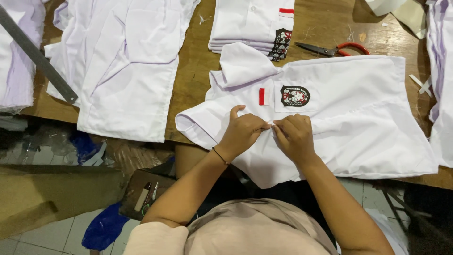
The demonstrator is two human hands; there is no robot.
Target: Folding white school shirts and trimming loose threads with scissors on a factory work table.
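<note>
Wooden table (188,71), centre frame, covered w/ white garments. White shirt (358,118) w/ dark badge (295,96) and red flag patch (262,96) spread centre-right, lower hem hanging over table edge. Left hand (243,132) and right hand (295,137) side by side at centre, fingertips pinched shut on a small bit of shirt front (button or thread, can't tell). Folded stack (250,23) top centre, red-handled scissors (335,48) upper right, metal ruler (37,56) upper left. Risk, prob.: overhanging shirt slipping floorward if pinch lets go.
</note>
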